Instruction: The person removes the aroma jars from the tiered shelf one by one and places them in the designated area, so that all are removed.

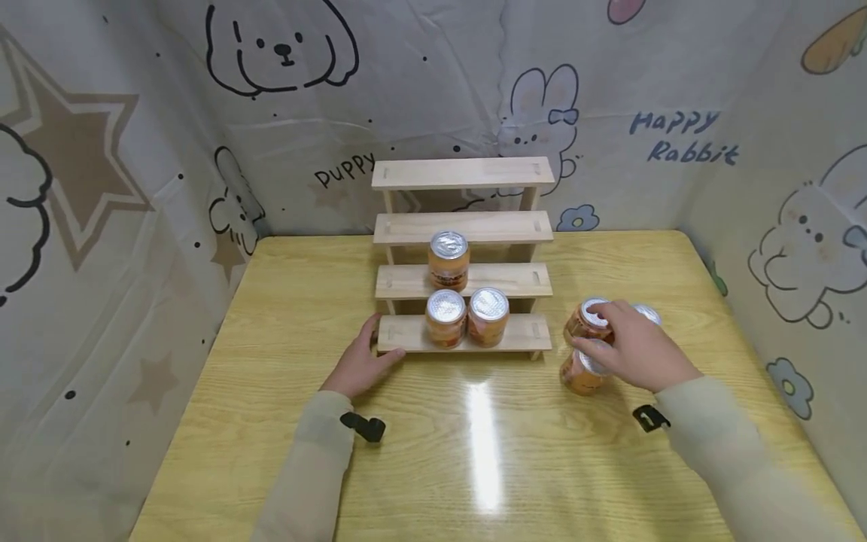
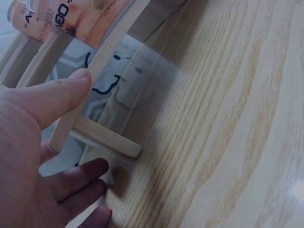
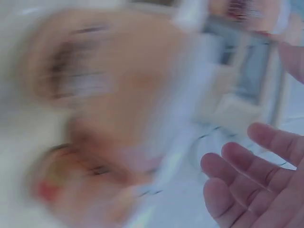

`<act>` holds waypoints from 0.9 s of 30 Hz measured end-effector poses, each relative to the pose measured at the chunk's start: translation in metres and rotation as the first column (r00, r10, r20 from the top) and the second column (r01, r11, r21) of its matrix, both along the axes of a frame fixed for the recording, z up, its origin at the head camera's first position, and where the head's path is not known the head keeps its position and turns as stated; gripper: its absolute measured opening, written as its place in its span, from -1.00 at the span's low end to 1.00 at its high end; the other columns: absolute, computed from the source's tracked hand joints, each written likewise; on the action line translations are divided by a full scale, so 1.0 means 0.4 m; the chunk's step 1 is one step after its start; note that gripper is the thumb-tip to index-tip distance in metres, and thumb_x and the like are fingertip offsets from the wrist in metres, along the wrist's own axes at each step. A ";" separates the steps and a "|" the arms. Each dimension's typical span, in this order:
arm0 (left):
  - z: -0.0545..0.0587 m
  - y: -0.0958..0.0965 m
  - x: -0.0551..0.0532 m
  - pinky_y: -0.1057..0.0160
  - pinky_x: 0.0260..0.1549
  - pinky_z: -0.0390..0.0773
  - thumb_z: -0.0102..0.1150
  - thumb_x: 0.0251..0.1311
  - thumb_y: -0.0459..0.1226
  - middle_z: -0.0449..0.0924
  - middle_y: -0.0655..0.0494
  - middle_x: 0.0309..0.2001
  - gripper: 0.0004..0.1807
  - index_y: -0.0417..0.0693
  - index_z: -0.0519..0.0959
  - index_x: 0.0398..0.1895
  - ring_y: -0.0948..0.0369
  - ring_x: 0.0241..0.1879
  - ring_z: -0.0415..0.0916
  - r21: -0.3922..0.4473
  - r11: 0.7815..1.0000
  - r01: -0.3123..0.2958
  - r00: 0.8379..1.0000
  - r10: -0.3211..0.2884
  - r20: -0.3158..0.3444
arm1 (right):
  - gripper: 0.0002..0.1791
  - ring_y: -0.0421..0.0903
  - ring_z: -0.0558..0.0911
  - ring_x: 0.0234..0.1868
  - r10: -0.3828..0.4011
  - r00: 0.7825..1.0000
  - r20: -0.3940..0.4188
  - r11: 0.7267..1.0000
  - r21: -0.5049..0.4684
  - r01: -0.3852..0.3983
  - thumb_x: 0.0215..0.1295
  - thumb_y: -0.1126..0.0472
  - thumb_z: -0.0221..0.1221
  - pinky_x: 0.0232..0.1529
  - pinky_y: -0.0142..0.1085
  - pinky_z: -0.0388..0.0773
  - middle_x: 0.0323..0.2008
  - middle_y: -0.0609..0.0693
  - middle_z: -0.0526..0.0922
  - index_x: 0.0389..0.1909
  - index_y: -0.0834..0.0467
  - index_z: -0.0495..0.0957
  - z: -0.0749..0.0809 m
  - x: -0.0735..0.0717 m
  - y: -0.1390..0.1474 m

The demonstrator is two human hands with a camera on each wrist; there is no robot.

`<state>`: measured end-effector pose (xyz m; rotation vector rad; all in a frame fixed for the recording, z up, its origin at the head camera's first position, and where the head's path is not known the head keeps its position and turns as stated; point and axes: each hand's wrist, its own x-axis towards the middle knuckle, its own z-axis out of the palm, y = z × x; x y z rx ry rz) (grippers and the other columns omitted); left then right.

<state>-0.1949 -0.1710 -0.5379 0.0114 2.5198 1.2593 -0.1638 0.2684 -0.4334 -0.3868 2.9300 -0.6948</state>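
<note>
A stepped wooden display rack (image 1: 463,278) stands on the table, with three orange cans with silvery lids on it. One can (image 1: 448,260) is on the second tier from the bottom; a pair, the left can (image 1: 445,320) and the right can (image 1: 488,318), sits side by side on the lowest. My left hand (image 1: 362,361) pinches the lowest board's left end between thumb (image 2: 71,92) and forefinger, its other fingers loose below. Over more cans at the right hovers my right hand (image 1: 633,342), fingers parted. Beneath it are a front can (image 1: 581,374), a rear can (image 1: 585,322) and a partly hidden can (image 1: 646,312).
The yellow wood-grain table (image 1: 271,452) is enclosed by a printed cloth backdrop (image 1: 433,83) behind and at both sides. The rack's upper two boards, the top board (image 1: 463,173) and the board below it (image 1: 406,228), rise close to the back cloth.
</note>
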 end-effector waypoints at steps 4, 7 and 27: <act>0.001 -0.004 0.000 -0.20 0.39 0.18 0.23 0.26 0.23 0.14 -0.19 0.52 0.11 0.14 -0.20 0.66 -0.11 0.50 0.11 0.003 1.000 -0.005 1.000 0.005 -0.003 | -0.17 0.18 0.55 0.12 0.050 0.999 -0.002 0.999 -0.013 -0.050 0.39 -0.35 0.09 0.04 0.14 0.53 0.23 0.23 0.49 0.36 0.25 0.37 0.081 -0.061 -0.079; 0.000 -0.005 0.000 -0.20 0.39 0.18 0.24 0.26 0.22 0.16 -0.19 0.51 0.10 0.13 -0.18 0.65 -0.11 0.50 0.12 0.012 1.000 -0.007 1.000 0.007 -0.011 | -0.12 0.17 0.52 0.18 0.086 0.996 -0.001 0.996 -0.024 -0.086 0.36 -0.39 0.10 0.12 0.14 0.49 0.27 0.20 0.48 0.42 0.20 0.33 0.120 -0.121 -0.152; -0.004 -0.005 0.002 -0.20 0.38 0.20 0.28 0.26 0.16 0.25 -0.20 0.46 0.08 0.09 -0.14 0.65 -0.11 0.46 0.19 0.027 1.000 -0.001 0.999 0.003 -0.052 | 0.04 0.06 0.46 0.26 0.261 0.964 0.056 0.964 -0.063 -0.257 0.14 -0.13 0.44 0.29 -0.03 0.41 0.27 0.16 0.43 0.49 0.27 0.17 0.142 -0.328 -0.420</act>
